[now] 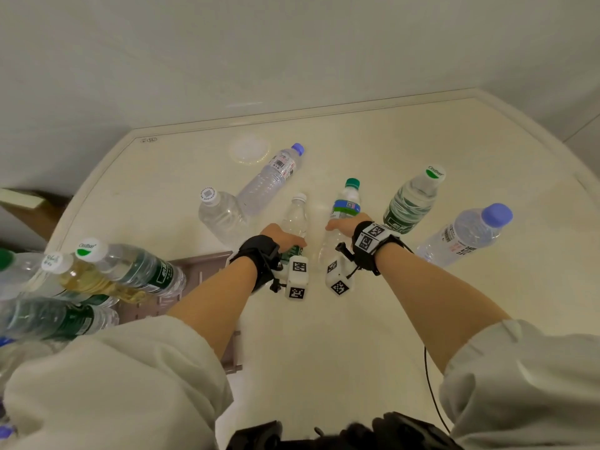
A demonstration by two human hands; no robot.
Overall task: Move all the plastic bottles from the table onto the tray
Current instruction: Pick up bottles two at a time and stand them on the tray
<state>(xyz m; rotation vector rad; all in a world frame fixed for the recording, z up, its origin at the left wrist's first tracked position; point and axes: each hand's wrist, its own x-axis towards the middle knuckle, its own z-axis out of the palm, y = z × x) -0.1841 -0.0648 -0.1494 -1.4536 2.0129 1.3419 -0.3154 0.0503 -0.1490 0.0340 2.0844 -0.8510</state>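
The table [373, 319] was found still carrying six bottles, while the tray [198, 264] at its left edge was already crowded with a cluster of bottles [97, 280], so the task was judged to be somewhat past halfway. Well apart from the tray, a purple-capped bottle [464, 235] and a green-labelled bottle [410, 203] stood untouched at the right; another purple-capped bottle [272, 177] and a short clear bottle [222, 214] remained near the table's middle. The left hand [279, 238] was seen closed around a white-capped bottle [296, 216], and the right hand [345, 224] closed around a green-capped bottle [345, 206]; whether either bottle had left the table surface could not be told. The fingers of both hands were hidden behind the bottles and wrist straps. The tray was largely covered by a sleeve and by its load, and the bottles on it ran off the left edge of the view, so no count was recorded there.
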